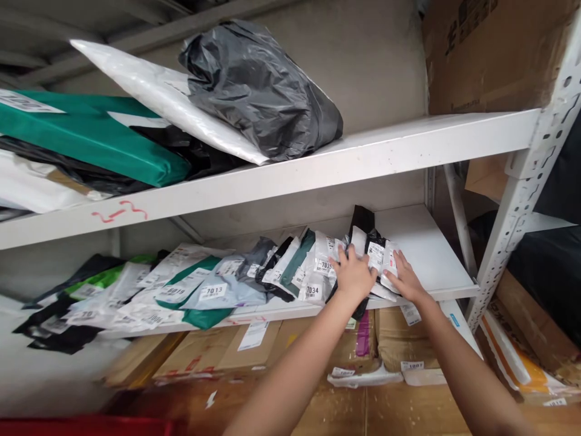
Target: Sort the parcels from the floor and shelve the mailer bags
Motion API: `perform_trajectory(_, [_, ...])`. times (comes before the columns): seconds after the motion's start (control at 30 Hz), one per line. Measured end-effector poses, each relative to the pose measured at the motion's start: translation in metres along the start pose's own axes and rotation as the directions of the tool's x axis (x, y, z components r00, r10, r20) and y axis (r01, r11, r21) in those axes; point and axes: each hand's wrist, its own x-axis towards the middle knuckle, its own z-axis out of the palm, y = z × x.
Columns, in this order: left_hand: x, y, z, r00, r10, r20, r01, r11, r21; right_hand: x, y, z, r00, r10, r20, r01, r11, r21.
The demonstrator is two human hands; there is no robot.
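White packets at four o'clock: I observe my left hand spread, palm down, unclenched, against them; my right hand, fingers extended, touches the end packet, grip undeterminable.

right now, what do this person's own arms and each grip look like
Left forearm and right forearm are bare, with no sleeve in view. The left grip and right grip are bare hands without gloves; no watch, bracelet or marking shows.
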Motion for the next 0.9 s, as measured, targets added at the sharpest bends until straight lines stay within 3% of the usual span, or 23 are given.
perform_trajectory(0.07, [0.002,-0.01,-0.003,0.995,-0.068,0.074,0.077,0.99,-0.119,-0.002,-0.003,-0.009,1.0,0.006,0.005,-0.005,0.998,-0.063])
perform_trajectory(0.17, [0.002,-0.019,-0.004,0.987,-0.045,0.153,0.079,0.971,-0.226,0.0,-0.003,-0.019,0.992,0.121,-0.043,-0.124,0.988,-0.091])
perform_trajectory(0.23, [-0.003,-0.014,-0.002,0.997,-0.025,0.077,0.042,0.972,-0.23,0.002,-0.002,-0.019,0.983,0.174,-0.062,-0.175,0.984,-0.021])
perform_trajectory(0.33, [-0.015,0.006,0.003,0.998,0.038,-0.05,-0.047,0.976,-0.212,0.006,-0.001,-0.01,0.984,0.162,-0.075,-0.153,0.981,0.12])
perform_trajectory(0.47, [-0.022,0.024,-0.001,0.996,0.037,-0.08,-0.054,0.974,-0.22,0.008,-0.001,-0.004,0.984,0.143,-0.104,-0.113,0.962,0.248])
perform_trajectory(0.57, [-0.022,0.01,-0.002,0.998,0.034,-0.048,-0.046,0.96,-0.276,0.005,-0.002,-0.013,0.993,0.095,-0.073,-0.078,0.976,0.205])
perform_trajectory(0.63, [-0.028,-0.011,0.012,0.991,0.061,-0.122,-0.099,0.935,-0.34,0.001,-0.002,-0.021,0.994,0.109,-0.012,-0.105,0.979,0.172])
perform_trajectory(0.7, [-0.043,-0.035,0.04,0.924,0.112,-0.366,-0.253,0.897,-0.363,-0.003,-0.002,-0.029,0.988,0.147,0.035,-0.151,0.971,0.183])
perform_trajectory(0.73, [-0.053,-0.045,0.058,0.839,0.144,-0.524,-0.356,0.874,-0.33,-0.004,-0.002,-0.032,0.987,0.154,0.044,-0.16,0.966,0.202])
perform_trajectory(0.77, [-0.064,-0.055,0.076,0.728,0.187,-0.66,-0.459,0.847,-0.266,-0.005,-0.002,-0.035,0.989,0.143,0.044,-0.149,0.963,0.223])
perform_trajectory(0.83, [-0.08,-0.068,0.109,0.541,0.241,-0.806,-0.569,0.811,-0.14,-0.006,-0.001,-0.038,0.996,0.089,0.028,-0.094,0.964,0.249])
perform_trajectory(0.87, [-0.083,-0.072,0.12,0.499,0.239,-0.833,-0.579,0.807,-0.115,-0.005,-0.001,-0.038,0.998,0.067,0.017,-0.069,0.966,0.249])
perform_trajectory(0.9, [-0.081,-0.073,0.125,0.5,0.212,-0.839,-0.566,0.814,-0.131,-0.004,0.0,-0.039,0.998,0.058,0.006,-0.058,0.968,0.243])
